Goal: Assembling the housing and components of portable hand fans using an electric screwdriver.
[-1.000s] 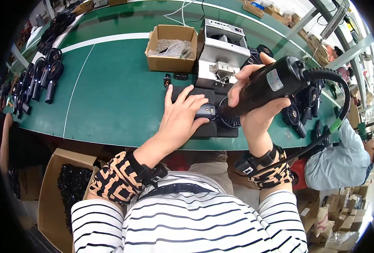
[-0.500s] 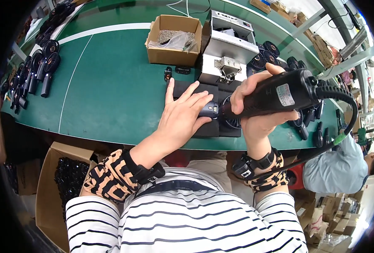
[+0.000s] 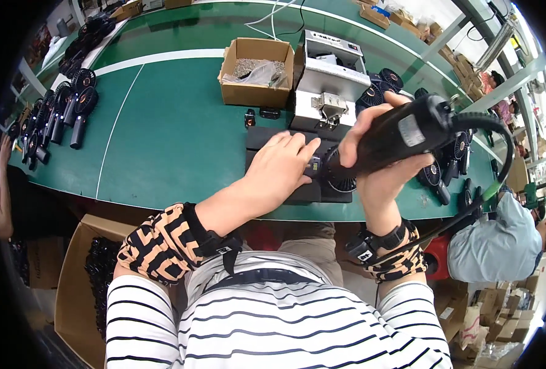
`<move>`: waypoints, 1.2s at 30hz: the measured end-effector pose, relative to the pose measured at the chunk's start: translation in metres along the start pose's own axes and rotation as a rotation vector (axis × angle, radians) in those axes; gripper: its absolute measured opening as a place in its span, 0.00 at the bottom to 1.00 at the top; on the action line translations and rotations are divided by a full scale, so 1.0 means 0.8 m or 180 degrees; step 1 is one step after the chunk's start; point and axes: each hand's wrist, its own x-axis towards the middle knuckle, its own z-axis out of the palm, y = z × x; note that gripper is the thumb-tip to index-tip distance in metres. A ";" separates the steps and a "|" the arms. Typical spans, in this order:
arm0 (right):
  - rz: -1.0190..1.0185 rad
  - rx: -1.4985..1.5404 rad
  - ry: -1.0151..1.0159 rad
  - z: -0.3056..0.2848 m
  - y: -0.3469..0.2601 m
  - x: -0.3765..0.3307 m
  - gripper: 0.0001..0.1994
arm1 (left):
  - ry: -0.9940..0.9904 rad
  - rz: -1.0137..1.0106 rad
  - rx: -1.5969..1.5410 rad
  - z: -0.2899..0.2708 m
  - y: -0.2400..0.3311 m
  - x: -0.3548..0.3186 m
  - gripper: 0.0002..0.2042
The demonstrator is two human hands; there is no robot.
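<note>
My right hand (image 3: 377, 181) grips a thick black corded electric screwdriver (image 3: 405, 136), held aslant with its nose end over a dark handheld fan (image 3: 342, 179). The fan lies on a black block-shaped holder (image 3: 262, 135) at the table's front edge. Over the fan's handle rests my left hand (image 3: 276, 167), its fingers curled around and pressing it down. A small lit display (image 3: 315, 165) shows on the handle beside those fingertips. The screwdriver's tip is hidden behind its body and my fingers, so contact with the fan cannot be made out.
Behind the holder stand a silver metal machine (image 3: 331, 86) and a cardboard box (image 3: 254, 95) of small metal parts. Two small black pieces, one a dark clip (image 3: 269, 113), lie near. Several fans (image 3: 79, 111) sit left, more right. A carton (image 3: 70, 295) stands below; a person (image 3: 494, 246) sits at right.
My left hand's fingers, spread out before, are now curled in over the fan's handle. The screwdriver in my right hand is tilted a little more upright. The whole view has shifted slightly.
</note>
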 end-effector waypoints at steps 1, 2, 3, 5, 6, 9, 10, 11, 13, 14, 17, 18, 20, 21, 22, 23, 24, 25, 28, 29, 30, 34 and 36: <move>-0.0173 0.0239 0.0049 0.003 -0.009 0.006 0.48 | -0.0139 -0.0226 -0.0502 -0.008 -0.004 0.000 0.27; -0.0391 0.0336 0.0090 0.004 -0.027 0.011 0.47 | -0.0288 -0.0070 -0.0497 -0.017 -0.011 -0.001 0.24; -0.0562 0.0299 0.0212 0.005 -0.046 0.014 0.46 | -0.0273 -0.0092 -0.0440 -0.026 -0.014 -0.006 0.24; -0.0754 0.0223 0.0333 0.000 -0.064 0.014 0.45 | 0.0092 -0.0638 -0.0563 -0.044 -0.022 -0.023 0.22; -0.0697 0.0131 0.0348 -0.005 -0.063 0.012 0.45 | 0.0400 -0.0798 -0.0647 -0.044 -0.032 -0.034 0.21; -0.0368 -0.0027 0.0242 -0.015 -0.040 0.006 0.44 | 0.0857 -0.1001 -0.2023 -0.051 -0.065 -0.062 0.20; -0.0297 0.0007 0.0282 -0.014 -0.029 0.004 0.43 | 0.0779 -0.1110 -0.1969 -0.060 -0.071 -0.070 0.18; -0.0229 0.0032 0.0314 -0.012 -0.023 0.003 0.43 | 0.0813 -0.1141 -0.1908 -0.068 -0.078 -0.075 0.18; -0.0209 0.0082 0.0319 -0.005 -0.022 0.002 0.43 | 0.0870 -0.1409 -0.1702 -0.078 -0.097 -0.086 0.17; -0.0229 0.0108 0.0270 0.000 -0.019 0.003 0.43 | 0.0930 -0.1488 -0.1585 -0.086 -0.109 -0.095 0.17; -0.0195 0.0209 0.0278 -0.002 -0.016 0.001 0.44 | 0.1273 -0.1944 -0.2010 -0.101 -0.165 -0.112 0.16; -0.0179 0.0225 0.0298 -0.006 -0.012 0.001 0.43 | 0.1327 -0.2080 -0.1873 -0.109 -0.193 -0.125 0.16; -0.0175 0.0178 0.0330 -0.015 -0.014 -0.003 0.42 | 0.1332 -0.2266 -0.0905 -0.126 -0.258 -0.158 0.16; -0.0191 0.0094 0.0418 -0.021 -0.011 -0.006 0.41 | 0.1245 -0.2594 -0.0559 -0.145 -0.271 -0.166 0.18; -0.0213 0.0064 0.0412 -0.024 -0.008 -0.006 0.41 | 0.1276 -0.2894 -0.0280 -0.161 -0.294 -0.180 0.18; -0.0239 -0.0006 0.0426 -0.027 -0.009 -0.008 0.40 | 0.1289 -0.3167 -0.0036 -0.170 -0.323 -0.194 0.19; -0.0261 -0.0105 0.0413 -0.029 -0.010 -0.007 0.40 | 0.1441 -0.3285 0.0148 -0.181 -0.352 -0.214 0.20; -0.0273 -0.0139 0.0428 -0.030 -0.010 -0.008 0.40 | 0.1566 -0.3369 0.0286 -0.189 -0.378 -0.228 0.21; -0.0195 -0.0056 0.0485 -0.041 -0.012 -0.008 0.41 | 0.0680 -0.3812 0.1691 -0.202 -0.435 -0.250 0.26; -0.0152 -0.0131 0.0483 -0.043 -0.011 -0.007 0.42 | 0.0474 -0.4259 0.1543 -0.206 -0.442 -0.247 0.28; -0.0069 -0.0105 0.0525 -0.041 -0.009 -0.001 0.44 | 0.0715 -0.4238 0.1853 -0.210 -0.461 -0.271 0.29; -0.0165 -0.0308 0.0306 -0.060 -0.020 0.013 0.44 | 0.1617 -0.3131 0.2757 -0.209 -0.447 -0.261 0.32; -0.0273 -0.0627 0.0391 -0.083 -0.036 0.013 0.44 | 0.1795 -0.2062 0.1749 -0.201 -0.387 -0.188 0.26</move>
